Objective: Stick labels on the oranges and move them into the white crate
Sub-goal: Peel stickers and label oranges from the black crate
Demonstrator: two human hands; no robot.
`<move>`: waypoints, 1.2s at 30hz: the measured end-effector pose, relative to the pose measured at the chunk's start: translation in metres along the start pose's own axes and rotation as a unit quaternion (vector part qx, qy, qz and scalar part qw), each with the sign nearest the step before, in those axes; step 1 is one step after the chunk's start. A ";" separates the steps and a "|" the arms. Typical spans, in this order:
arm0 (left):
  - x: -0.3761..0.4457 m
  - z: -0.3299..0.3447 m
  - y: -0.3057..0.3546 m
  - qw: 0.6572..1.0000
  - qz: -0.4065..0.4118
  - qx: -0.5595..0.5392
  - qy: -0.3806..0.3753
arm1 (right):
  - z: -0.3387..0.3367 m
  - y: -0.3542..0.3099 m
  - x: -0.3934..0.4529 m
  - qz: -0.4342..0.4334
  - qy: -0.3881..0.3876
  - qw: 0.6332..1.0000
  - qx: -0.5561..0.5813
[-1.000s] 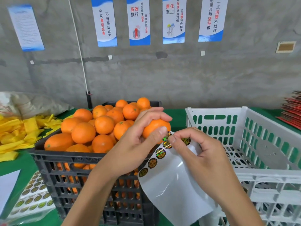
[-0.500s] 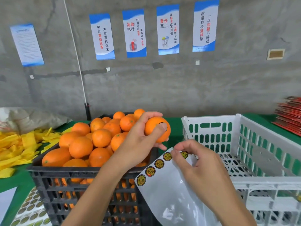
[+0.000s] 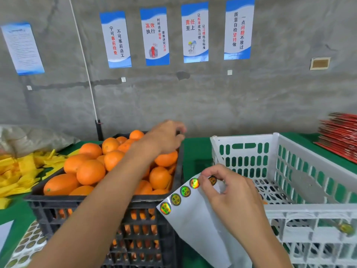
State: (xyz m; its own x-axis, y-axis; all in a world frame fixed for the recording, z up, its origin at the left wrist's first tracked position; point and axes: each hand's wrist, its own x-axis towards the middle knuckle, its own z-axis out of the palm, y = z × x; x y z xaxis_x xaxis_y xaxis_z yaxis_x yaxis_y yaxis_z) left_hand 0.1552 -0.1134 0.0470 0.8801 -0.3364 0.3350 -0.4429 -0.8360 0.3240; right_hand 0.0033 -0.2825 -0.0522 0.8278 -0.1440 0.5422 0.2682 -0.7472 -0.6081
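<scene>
A black crate [image 3: 96, 199] heaped with oranges [image 3: 90, 171] stands left of centre. My left hand [image 3: 166, 136] reaches over its far right corner with fingers curled downward, just above an orange [image 3: 167, 158]; whether it grips anything is hidden. In front of the white crate [image 3: 309, 209], my right hand [image 3: 231, 198] pinches the top edge of a white label sheet [image 3: 195, 225]. Several round shiny labels [image 3: 185, 191] run along that edge. My right hand hides much of the white crate's floor.
Yellow wrappers [image 3: 19, 171] lie on the green table [image 3: 195, 151] at the left. A second sheet of labels [image 3: 29, 242] lies at the bottom left. A stack of red cards [image 3: 342, 138] sits at the far right. A grey wall with posters stands behind.
My left hand held an orange up beside the sheet; now it has moved back over the black crate and that orange is out of sight. My right hand still holds the sheet.
</scene>
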 end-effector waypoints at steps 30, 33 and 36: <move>-0.093 0.044 0.031 0.883 0.011 -0.468 0.040 | -0.008 0.029 0.012 0.022 0.017 0.945 0.326; -0.094 0.046 0.024 0.887 0.044 -0.456 0.050 | -0.008 0.031 0.014 0.019 0.015 0.954 0.297; -0.093 0.049 0.022 0.907 0.073 -0.413 0.052 | -0.008 0.029 0.014 -0.002 0.032 0.965 0.260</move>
State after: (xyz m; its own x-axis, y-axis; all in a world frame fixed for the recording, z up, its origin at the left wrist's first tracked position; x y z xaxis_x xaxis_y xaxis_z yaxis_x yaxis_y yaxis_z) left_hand 0.0715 -0.1215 -0.0201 0.8001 -0.3384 0.4953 -0.5682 -0.1628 0.8066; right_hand 0.0187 -0.3119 -0.0576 0.7987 -0.1944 0.5694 0.4959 -0.3234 -0.8059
